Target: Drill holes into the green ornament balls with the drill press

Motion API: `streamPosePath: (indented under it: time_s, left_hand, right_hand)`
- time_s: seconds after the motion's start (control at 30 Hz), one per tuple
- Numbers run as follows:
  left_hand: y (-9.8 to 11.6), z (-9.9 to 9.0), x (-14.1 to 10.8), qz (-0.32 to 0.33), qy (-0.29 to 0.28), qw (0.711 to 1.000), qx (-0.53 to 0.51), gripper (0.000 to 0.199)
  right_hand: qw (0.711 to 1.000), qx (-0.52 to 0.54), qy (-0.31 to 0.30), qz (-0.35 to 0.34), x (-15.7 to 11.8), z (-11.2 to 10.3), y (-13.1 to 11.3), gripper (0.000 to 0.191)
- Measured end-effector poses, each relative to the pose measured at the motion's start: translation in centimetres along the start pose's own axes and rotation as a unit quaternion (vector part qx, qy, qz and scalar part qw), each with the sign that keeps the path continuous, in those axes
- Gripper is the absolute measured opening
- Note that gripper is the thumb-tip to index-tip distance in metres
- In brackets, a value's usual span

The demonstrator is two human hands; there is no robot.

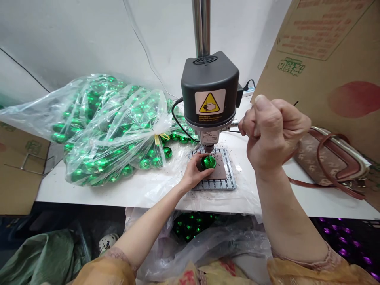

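My left hand (194, 171) holds a shiny green ball (210, 161) between thumb and fingers. The ball rests on a brown board (219, 168) over the slotted metal base (230, 174) of a drill press (210, 85). Directly above the ball is the drill's chuck, with its thin bit at the ball's top. My right hand (271, 128) is closed in a fist at the press's right side, beside the metal lever hub; its fingers hide most of what they grip, seemingly the feed handle. Dark chips lie scattered around the base.
A clear bag of green balls (118, 130) fills the table's left side. On the right are a patterned handbag (329, 158) and a large cardboard box (332, 51). Below the front edge, green balls (192, 225) lie in plastic, with purple ones (342, 239) farther right.
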State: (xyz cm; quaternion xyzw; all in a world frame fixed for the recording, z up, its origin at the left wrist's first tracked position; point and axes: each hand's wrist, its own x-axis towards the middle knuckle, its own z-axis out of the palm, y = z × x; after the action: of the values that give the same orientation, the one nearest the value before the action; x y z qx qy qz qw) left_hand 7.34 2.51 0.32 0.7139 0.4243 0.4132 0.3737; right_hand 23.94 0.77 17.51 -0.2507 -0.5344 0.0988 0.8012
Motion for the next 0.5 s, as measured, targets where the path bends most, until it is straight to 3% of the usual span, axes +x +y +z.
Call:
streamPosePath:
  time_s: [0.13,0.5]
  left_hand:
    - [-1.0,0.7,0.0,-0.037,-0.01,0.997,-0.065,0.057]
    - [-1.1,0.5,0.0,-0.031,-0.021,0.997,-0.069,0.057]
  right_hand:
    - [1.0,0.004,-0.001,0.007,0.0,0.0,-0.1,0.046]
    - [0.999,0.042,0.014,-0.031,-1.3,-0.1,0.2,0.051]
